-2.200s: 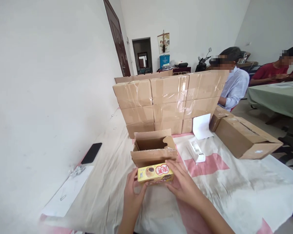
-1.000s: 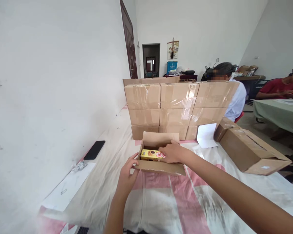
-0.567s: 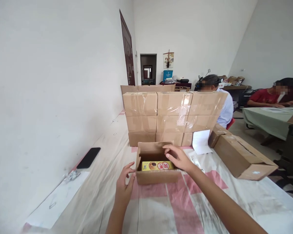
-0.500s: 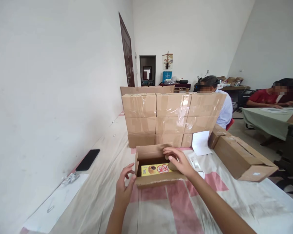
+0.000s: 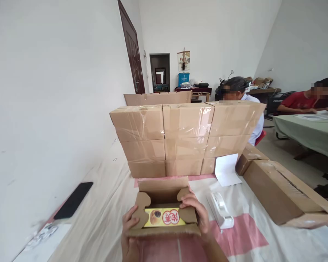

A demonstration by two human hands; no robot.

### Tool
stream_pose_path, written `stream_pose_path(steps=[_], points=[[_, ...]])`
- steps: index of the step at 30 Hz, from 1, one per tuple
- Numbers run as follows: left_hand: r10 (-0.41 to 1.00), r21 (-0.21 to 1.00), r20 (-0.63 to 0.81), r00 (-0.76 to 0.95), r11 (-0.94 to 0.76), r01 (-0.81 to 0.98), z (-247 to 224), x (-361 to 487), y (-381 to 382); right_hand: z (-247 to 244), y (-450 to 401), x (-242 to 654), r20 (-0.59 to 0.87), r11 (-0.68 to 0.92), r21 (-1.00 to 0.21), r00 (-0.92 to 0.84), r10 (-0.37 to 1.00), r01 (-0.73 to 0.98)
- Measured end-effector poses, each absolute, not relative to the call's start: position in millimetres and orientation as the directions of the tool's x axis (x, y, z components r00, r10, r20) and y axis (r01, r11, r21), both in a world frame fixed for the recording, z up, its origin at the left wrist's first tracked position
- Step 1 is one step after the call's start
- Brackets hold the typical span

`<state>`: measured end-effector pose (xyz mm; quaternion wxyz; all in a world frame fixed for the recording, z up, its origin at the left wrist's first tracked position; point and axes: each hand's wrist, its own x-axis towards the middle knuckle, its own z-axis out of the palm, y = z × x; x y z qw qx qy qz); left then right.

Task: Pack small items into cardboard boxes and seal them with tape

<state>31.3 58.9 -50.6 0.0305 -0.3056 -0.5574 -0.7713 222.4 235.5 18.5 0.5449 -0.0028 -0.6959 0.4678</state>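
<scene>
An open cardboard box (image 5: 164, 231) lies in front of me, its long back flap standing up and its two short side flaps folded inward. Inside it rests a yellow printed carton (image 5: 164, 217), partly covered by those flaps. My left hand (image 5: 129, 227) is closed on the box's left end, fingers over the side flap and thumb low at the front. On the opposite end, my right hand (image 5: 198, 214) grips the box with its fingers bent over the right flap. A white tape dispenser (image 5: 222, 211) stands right of my right hand.
Behind the box rises a wall of taped cardboard boxes (image 5: 184, 145). A folded white paper (image 5: 227, 171) leans at its right end. A larger carton (image 5: 284, 193) occupies the right edge, and a black phone (image 5: 74, 200) lies left. Two people sit farther off.
Both side flaps are now folded in over the yellow carton. My hands have closed on the box ends, and the box sits lower in view, nearer me.
</scene>
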Motion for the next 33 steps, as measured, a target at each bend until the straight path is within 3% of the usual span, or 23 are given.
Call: stream_pose_path(steps=[3, 6, 9, 13, 16, 24, 26, 29, 33], points=[[0.276, 0.811, 0.537, -0.797, -0.428, 0.399, -47, 34, 56, 11, 235, 222, 0.754, 0.547, -0.654, -0.396, 0.524, -0.522], [0.302, 0.860, 0.438, -0.847, -0.415, 0.296, -38, 38, 54, 14, 228, 225, 0.687, 0.516, -0.725, -0.429, 0.586, -0.456], [0.324, 0.911, 0.316, -0.892, -0.365, 0.191, -28, 42, 54, 22, 218, 227, 0.523, 0.368, -0.843, -0.444, 0.727, -0.391], [0.349, 0.938, 0.242, -0.905, -0.325, 0.125, -11, 43, 55, 22, 210, 229, 0.396, 0.195, -0.895, -0.515, 0.760, -0.401], [0.435, 0.928, 0.228, -0.871, -0.366, 0.060, 2, 41, 59, 16, 212, 228, 0.407, 0.219, -0.891, -0.486, 0.774, -0.398], [0.704, 0.944, 0.165, -0.691, -0.316, -0.096, 28, 49, 56, 27, 215, 236, 0.609, 0.505, -0.791, -0.369, 0.702, -0.344], [0.730, 0.953, 0.201, -0.653, -0.300, -0.041, 25, 50, 48, 31, 209, 244, 0.622, 0.522, -0.782, -0.374, 0.688, -0.340], [0.715, 0.942, 0.336, -0.613, -0.261, 0.212, 21, 45, 37, 33, 199, 256, 0.630, 0.538, -0.776, -0.390, 0.671, -0.328], [0.723, 0.753, 0.485, -0.492, -0.059, 0.655, 40, 45, 28, 30, 193, 261, 0.647, 0.544, -0.762, -0.371, 0.666, -0.352]])
